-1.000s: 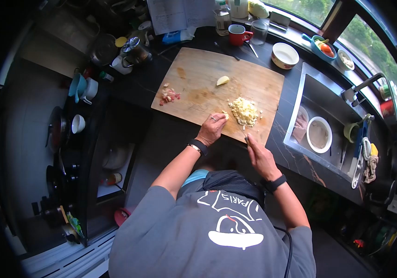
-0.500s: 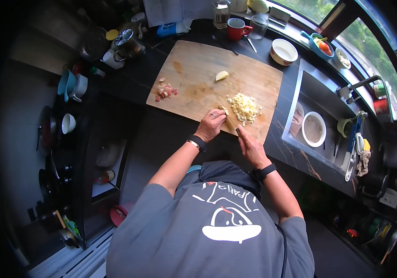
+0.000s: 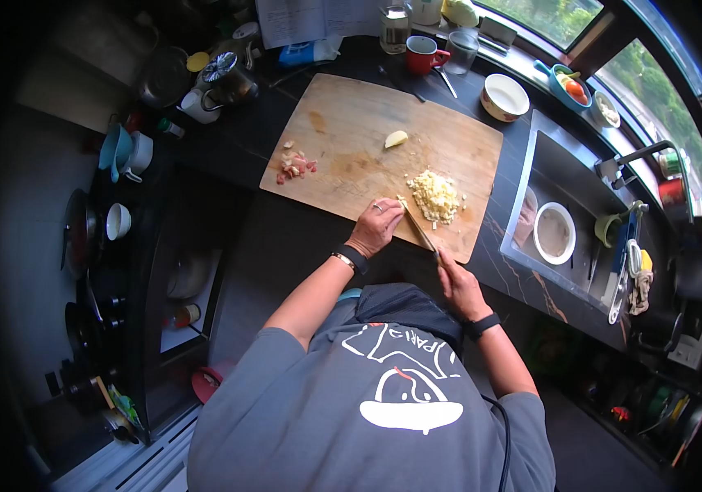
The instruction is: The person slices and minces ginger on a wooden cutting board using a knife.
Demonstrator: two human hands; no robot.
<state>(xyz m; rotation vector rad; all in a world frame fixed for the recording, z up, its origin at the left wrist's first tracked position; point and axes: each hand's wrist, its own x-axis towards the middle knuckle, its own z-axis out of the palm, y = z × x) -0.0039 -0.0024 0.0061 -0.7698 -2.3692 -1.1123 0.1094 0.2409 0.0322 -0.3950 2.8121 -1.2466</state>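
A wooden cutting board (image 3: 343,115) lies on the dark counter. At its near edge my left hand (image 3: 375,225) has its fingers closed on a small pale yellow vegetable piece (image 3: 401,199), mostly hidden by the fingertips. My right hand (image 3: 463,289) grips the handle of a knife (image 3: 421,229), whose blade slants up to the left, its front end beside my left fingertips. Right of the blade is a heap of finely diced pale yellow vegetable (image 3: 435,197). Farther back lies a pale wedge (image 3: 396,139). Small pink, meat-like pieces (image 3: 294,166) sit at the board's left.
To the right is a sink (image 3: 523,205) with a white bowl (image 3: 555,234) in it and a faucet (image 3: 642,156). Behind the board stand a red mug (image 3: 423,57), a glass jar (image 3: 395,31) and a patterned bowl (image 3: 505,98). A metal pot (image 3: 229,82) stands back left.
My right hand has moved slightly right and toward me, drawing the knife back so more of its blade shows. My left hand stays almost in place at the board's edge.
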